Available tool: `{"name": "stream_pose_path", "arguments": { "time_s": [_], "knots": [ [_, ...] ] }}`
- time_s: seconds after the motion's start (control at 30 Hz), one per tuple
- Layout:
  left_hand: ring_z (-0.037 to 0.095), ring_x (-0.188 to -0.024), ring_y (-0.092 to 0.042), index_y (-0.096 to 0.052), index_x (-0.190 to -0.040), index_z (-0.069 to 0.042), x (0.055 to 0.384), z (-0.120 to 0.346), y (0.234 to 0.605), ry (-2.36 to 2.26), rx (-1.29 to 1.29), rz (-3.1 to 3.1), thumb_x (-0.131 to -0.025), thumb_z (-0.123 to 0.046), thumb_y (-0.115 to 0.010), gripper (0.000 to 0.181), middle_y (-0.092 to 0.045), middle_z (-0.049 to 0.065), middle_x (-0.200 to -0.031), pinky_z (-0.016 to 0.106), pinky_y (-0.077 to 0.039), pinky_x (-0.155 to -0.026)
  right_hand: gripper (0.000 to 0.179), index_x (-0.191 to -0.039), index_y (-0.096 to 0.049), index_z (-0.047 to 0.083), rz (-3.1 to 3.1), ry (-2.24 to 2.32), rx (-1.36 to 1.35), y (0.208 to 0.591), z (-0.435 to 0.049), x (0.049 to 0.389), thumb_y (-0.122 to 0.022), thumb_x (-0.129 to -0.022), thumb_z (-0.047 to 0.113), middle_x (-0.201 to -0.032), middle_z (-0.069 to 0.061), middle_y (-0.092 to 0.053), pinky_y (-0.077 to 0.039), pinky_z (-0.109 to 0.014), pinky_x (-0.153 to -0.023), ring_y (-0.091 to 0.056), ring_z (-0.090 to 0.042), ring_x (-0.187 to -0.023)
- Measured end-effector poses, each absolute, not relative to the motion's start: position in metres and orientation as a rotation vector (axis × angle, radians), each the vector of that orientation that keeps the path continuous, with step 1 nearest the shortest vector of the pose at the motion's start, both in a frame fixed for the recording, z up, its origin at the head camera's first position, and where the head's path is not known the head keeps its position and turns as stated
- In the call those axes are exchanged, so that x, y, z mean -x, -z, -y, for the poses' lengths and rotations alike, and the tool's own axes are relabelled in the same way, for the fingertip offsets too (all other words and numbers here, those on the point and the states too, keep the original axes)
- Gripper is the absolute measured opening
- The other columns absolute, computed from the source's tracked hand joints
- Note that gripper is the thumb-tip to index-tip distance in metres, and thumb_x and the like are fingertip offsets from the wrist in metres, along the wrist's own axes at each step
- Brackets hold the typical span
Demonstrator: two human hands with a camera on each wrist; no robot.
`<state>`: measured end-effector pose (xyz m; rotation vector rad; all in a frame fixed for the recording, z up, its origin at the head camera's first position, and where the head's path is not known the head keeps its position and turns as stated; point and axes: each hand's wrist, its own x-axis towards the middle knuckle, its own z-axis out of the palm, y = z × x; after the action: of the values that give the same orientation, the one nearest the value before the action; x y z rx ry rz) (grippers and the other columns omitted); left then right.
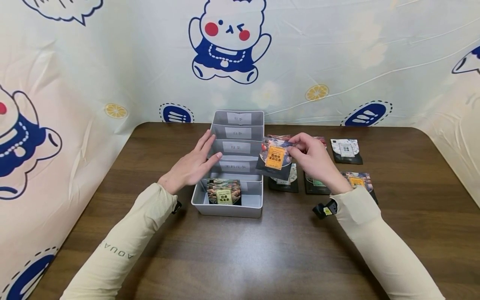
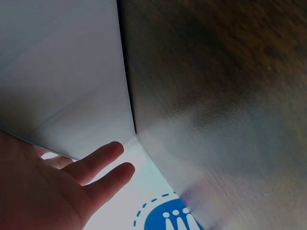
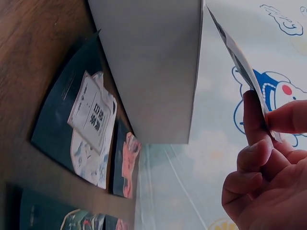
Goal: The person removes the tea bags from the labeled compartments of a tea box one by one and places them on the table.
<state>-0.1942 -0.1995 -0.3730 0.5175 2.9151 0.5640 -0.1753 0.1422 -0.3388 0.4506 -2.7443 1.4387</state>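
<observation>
My right hand pinches a tea sachet with an orange label by its right edge, between thumb and fingers. The sachet hangs beside the right rim of a grey divided box in the head view. In the right wrist view the sachet appears edge-on, higher than the box's side wall. My left hand lies along the box's left rim with its fingers extended, holding nothing. A tea sachet with a green label stands in the front compartment. White paper labels mark the dividers behind it.
More sachets lie on the wooden table right of the box: a white one at the back, an orange-labelled one near the right sleeve, and several partly hidden by the right hand. A printed cloth hangs behind the table.
</observation>
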Motion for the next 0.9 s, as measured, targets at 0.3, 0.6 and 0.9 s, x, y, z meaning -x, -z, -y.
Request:
{"name": "stream_pose_path", "arguments": {
  "time_s": [0.3,0.6,0.9],
  "knots": [
    [0.031,-0.143,-0.033,-0.002,-0.157,-0.016,0.194,0.2,0.373,-0.569,-0.528,-2.921,-0.097,-0.065,-0.02,0.079,0.011,-0.002,-0.164,0.05,-0.041,-0.106,0.021,-0.113,-0.06,0.003,2.787,-1.398,-0.436,0.342,-0.152,0.174,-0.053,-0.098,0.016,-0.081,-0.018,-0.064,-0.035,-0.026,-0.051,-0.048,-0.019,-0.062],
    [0.032,-0.14,-0.038,-0.002,-0.157,-0.016,0.194,0.2,0.373,-0.57,-0.532,-2.92,-0.098,-0.065,-0.02,0.079,0.012,-0.003,-0.164,0.05,-0.042,-0.103,0.02,-0.112,-0.058,0.002,2.794,-1.416,-0.383,0.341,-0.161,0.175,-0.051,-0.098,0.014,-0.083,-0.016,-0.067,-0.038,-0.025,-0.054,-0.053,-0.023,-0.072],
    [0.031,-0.14,-0.039,-0.003,-0.157,-0.015,0.193,0.199,0.372,-0.583,-0.538,-2.924,-0.098,-0.064,-0.02,0.079,0.011,-0.001,-0.164,0.05,-0.042,-0.104,0.017,-0.11,-0.059,0.003,2.889,-1.319,-0.423,0.347,-0.167,0.174,-0.054,-0.097,0.013,-0.077,-0.016,-0.066,-0.032,-0.027,-0.046,-0.041,-0.011,-0.05]
  ]
}}
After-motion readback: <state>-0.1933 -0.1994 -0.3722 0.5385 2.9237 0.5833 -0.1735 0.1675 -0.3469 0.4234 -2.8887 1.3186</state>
